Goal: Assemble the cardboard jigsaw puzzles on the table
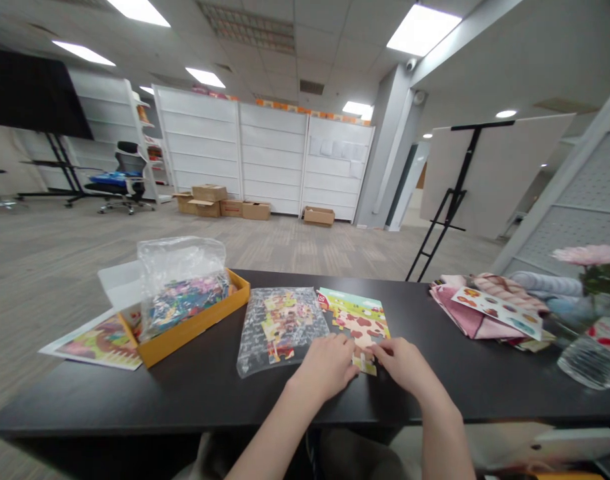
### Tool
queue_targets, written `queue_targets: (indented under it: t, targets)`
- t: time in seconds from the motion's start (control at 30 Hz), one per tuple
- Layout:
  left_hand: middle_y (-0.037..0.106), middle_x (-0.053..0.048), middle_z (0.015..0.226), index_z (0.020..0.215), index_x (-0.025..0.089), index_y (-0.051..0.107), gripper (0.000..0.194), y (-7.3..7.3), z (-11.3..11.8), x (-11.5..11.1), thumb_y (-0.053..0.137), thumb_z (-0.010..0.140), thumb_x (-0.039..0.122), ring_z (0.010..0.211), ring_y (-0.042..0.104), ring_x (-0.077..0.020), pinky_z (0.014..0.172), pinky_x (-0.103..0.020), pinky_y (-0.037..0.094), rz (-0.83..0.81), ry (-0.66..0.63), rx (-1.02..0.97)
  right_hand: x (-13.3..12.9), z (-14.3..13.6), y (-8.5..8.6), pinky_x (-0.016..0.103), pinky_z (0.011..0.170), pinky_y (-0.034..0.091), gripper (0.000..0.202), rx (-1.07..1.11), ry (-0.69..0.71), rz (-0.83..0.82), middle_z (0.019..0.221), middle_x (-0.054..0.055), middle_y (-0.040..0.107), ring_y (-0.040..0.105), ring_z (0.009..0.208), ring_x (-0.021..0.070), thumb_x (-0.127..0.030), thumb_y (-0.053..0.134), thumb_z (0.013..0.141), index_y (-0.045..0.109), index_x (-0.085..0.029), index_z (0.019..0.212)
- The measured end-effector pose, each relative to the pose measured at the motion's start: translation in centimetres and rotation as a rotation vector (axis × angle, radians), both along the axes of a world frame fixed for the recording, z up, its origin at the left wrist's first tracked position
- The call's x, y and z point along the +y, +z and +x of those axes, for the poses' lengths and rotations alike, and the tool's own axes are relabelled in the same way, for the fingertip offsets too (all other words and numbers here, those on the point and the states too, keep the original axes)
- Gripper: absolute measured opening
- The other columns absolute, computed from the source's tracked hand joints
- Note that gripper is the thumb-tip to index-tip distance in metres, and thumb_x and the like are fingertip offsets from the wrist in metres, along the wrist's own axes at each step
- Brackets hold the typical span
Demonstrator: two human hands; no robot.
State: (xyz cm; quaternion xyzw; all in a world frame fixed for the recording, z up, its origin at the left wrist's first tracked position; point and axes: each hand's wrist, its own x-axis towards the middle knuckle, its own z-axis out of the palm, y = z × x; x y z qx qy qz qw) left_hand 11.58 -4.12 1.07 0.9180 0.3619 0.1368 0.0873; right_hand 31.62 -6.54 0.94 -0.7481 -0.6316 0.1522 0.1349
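Observation:
A partly joined puzzle [367,323] with a brown-spotted cow on green lies on the black table. My left hand [329,363] rests at its lower left edge, fingers curled over the pieces. My right hand [397,360] pinches at the lower right edge, its fingertips on a puzzle piece; exactly what it grips is too small to tell. Between both hands, a green-yellow piece [365,365] shows at the bottom of the puzzle. Left of the puzzle is a clear plastic bag [249,353] with several loose pieces [285,317] on it.
A yellow box [195,331] holding a bag of pieces [185,303] stands at the left, beside a printed picture sheet [102,343]. At the right are folded pink cloths [455,313], a sticker sheet [499,311], a clear plastic container [592,357] and a pink flower [589,255].

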Motion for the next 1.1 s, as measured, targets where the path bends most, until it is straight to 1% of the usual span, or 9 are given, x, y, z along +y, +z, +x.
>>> queue_targets:
  t: [0.13,0.23,0.4,0.57,0.63,0.7,0.83,0.93,1.1]
  targets:
    - [0.071,-0.01,0.108,0.113,0.02,0.067,0.024,0.4,0.3,0.0,0.059,0.096,0.034,0.103,0.069,-0.0284,0.086,-0.038,0.055,-0.05,0.014,0.035,-0.1,-0.5,0.3,0.027,0.059,0.031,0.04,0.01,0.005,-0.005,0.067,0.008,0.071,0.058,0.063,0.0182,-0.031,0.048,0.095,0.067,-0.018,0.062]
    - [0.072,-0.01,0.106,0.114,0.019,0.066,0.022,0.5,0.4,0.0,0.055,0.098,0.03,0.1,0.07,-0.0279,0.084,-0.038,0.055,-0.019,0.008,0.06,-0.1,-0.6,0.4,0.026,0.058,0.031,0.042,0.054,0.014,0.003,0.065,0.007,0.069,0.056,0.061,0.0164,-0.031,0.047,0.095,0.064,-0.018,0.06]
    - [0.072,-0.011,0.107,0.117,0.018,0.064,0.023,0.6,0.4,-0.2,0.053,0.099,0.028,0.101,0.07,-0.0288,0.084,-0.039,0.056,0.013,-0.018,0.087,-0.2,-0.6,0.6,0.025,0.055,0.03,0.043,0.127,0.007,-0.002,0.056,0.004,0.061,0.054,0.058,0.0155,-0.034,0.048,0.095,0.063,-0.017,0.058]
    - [0.073,-0.01,0.105,0.12,0.019,0.063,0.024,0.6,0.2,-0.2,0.054,0.099,0.025,0.099,0.071,-0.0278,0.083,-0.038,0.056,0.058,-0.056,0.103,-0.5,-0.1,0.1,0.025,0.054,0.035,0.044,0.285,0.014,-0.026,0.063,0.005,0.067,0.057,0.056,0.0157,-0.038,0.045,0.096,0.069,-0.016,0.066]
    - [0.073,-0.009,0.106,0.122,0.02,0.062,0.025,0.4,0.0,-0.1,0.054,0.099,0.025,0.1,0.071,-0.0271,0.082,-0.037,0.056,0.065,-0.064,0.074,-0.5,0.2,0.0,0.026,0.056,0.037,0.044,0.273,0.026,-0.017,0.064,0.006,0.069,0.059,0.058,0.0169,-0.038,0.045,0.096,0.07,-0.017,0.066]
    - [0.072,-0.008,0.107,0.123,0.021,0.061,0.026,0.2,-0.1,0.0,0.055,0.099,0.027,0.1,0.071,-0.0264,0.082,-0.037,0.056,0.067,-0.072,0.049,-0.4,0.5,-0.1,0.026,0.059,0.038,0.04,0.212,0.014,0.028,0.068,0.007,0.072,0.063,0.065,0.0188,-0.036,0.048,0.094,0.071,-0.018,0.067]
    - [0.073,-0.007,0.106,0.123,0.021,0.062,0.025,-0.2,-0.1,0.1,0.053,0.101,0.028,0.1,0.072,-0.0255,0.083,-0.036,0.056,0.089,-0.073,0.035,0.1,0.9,-0.5,0.027,0.069,0.043,0.028,0.132,-0.077,0.122,0.084,0.008,0.078,0.07,0.08,0.0218,-0.031,0.054,0.092,0.076,-0.019,0.08]
    - [0.073,-0.008,0.107,0.123,0.021,0.061,0.024,-0.3,0.0,0.0,0.051,0.102,0.028,0.101,0.071,-0.0249,0.084,-0.035,0.056,0.09,-0.066,0.024,0.4,0.9,-1.0,0.027,0.072,0.045,0.025,0.13,-0.069,0.109,0.087,0.008,0.079,0.072,0.085,0.0227,-0.031,0.056,0.091,0.078,-0.021,0.084]
    - [0.073,-0.008,0.106,0.121,0.021,0.061,0.024,0.0,0.0,-0.1,0.051,0.101,0.028,0.1,0.071,-0.0248,0.083,-0.034,0.055,0.077,-0.066,0.02,0.6,0.7,-1.4,0.027,0.073,0.046,0.023,0.13,-0.06,0.107,0.087,0.008,0.079,0.072,0.086,0.0227,-0.032,0.059,0.09,0.078,-0.021,0.084]
